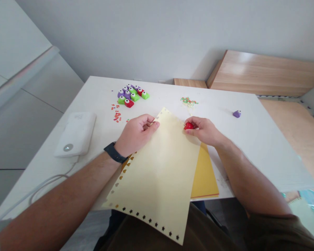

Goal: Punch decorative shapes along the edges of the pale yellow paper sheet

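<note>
We pinch the cream sheet (pixel 163 157) near its top between the thumb and fingers of our left hand (pixel 138 132), while our right hand (pixel 205 130) closes around a red punch (pixel 188 126) at its edge, with yellow paper (pixel 204 174) nearer us than that grip.

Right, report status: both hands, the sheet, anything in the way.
Left hand pinching pale yellow sheet by one edge. Right hand holding red punch at another edge. Sheet has cutouts along two edges. Nothing visibly blocking either hand.

Table (pixel 261 143): white
Craft punches (pixel 127 94): far left; one (pixel 236 114) right
Confetti (pixel 189 101): scattered
Cabled device (pixel 75 134): left
Yellow paper (pixel 204 177): near edge
</note>
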{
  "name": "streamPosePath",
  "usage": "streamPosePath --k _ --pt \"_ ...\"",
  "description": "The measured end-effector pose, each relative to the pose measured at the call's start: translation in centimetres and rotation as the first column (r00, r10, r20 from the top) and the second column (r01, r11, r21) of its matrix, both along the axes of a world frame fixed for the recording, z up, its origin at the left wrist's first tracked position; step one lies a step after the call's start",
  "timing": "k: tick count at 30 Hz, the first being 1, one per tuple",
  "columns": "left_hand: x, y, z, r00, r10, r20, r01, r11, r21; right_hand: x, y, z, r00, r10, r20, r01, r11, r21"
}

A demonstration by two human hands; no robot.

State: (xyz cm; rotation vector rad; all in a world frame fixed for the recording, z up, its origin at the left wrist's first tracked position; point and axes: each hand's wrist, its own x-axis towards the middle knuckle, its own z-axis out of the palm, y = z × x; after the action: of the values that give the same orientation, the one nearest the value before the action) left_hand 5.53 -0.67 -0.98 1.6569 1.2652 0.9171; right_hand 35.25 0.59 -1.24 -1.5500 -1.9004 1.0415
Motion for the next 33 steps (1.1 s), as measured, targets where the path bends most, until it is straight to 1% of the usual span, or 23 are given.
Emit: streamPosePath --k 6,11,14,22,24,27,31,33 --pt "0.0 0.0 0.1 1.000 0.003 -0.006 -0.003 1.000 -0.003 0.1 0.0 0.0 1.000 0.013 -0.029 -0.014 1.000 -0.012" --pt "-0.1 0.1 0.0 1.000 0.014 -0.003 -0.014 1.000 0.003 0.3 -0.4 0.7 0.997 0.027 -0.070 -0.026 1.000 0.014" --pt "-0.1 0.1 -0.1 1.000 0.007 -0.001 -0.007 1.000 -0.003 0.4 -0.6 1.0 0.994 0.045 -0.098 -0.045 0.999 0.006" --pt "-0.1 0.1 0.0 1.000 0.003 -0.018 -0.003 1.000 -0.011 0.7 -0.7 1.4 0.994 0.079 -0.073 -0.079 0.997 0.001" --pt "-0.1 0.1 0.1 1.000 0.004 -0.030 -0.004 1.000 -0.008 0.8 -0.7 1.6 0.993 0.066 -0.096 -0.067 0.998 -0.005" --pt "-0.1 0.1 0.2 0.999 0.014 -0.041 -0.014 1.000 0.001 0.9 -0.6 1.6 0.983 0.033 -0.182 -0.040 0.999 -0.036" --pt "-0.1 0.1 0.2 0.998 0.027 -0.057 -0.026 1.000 0.007 1.0 -0.4 1.2 0.940 -0.055 -0.335 0.018 0.994 -0.112" --pt "-0.1 0.1 0.2 0.998 0.025 -0.051 -0.025 1.000 0.008 1.1 -0.1 0.9 0.919 -0.101 -0.382 0.055 0.990 -0.131"
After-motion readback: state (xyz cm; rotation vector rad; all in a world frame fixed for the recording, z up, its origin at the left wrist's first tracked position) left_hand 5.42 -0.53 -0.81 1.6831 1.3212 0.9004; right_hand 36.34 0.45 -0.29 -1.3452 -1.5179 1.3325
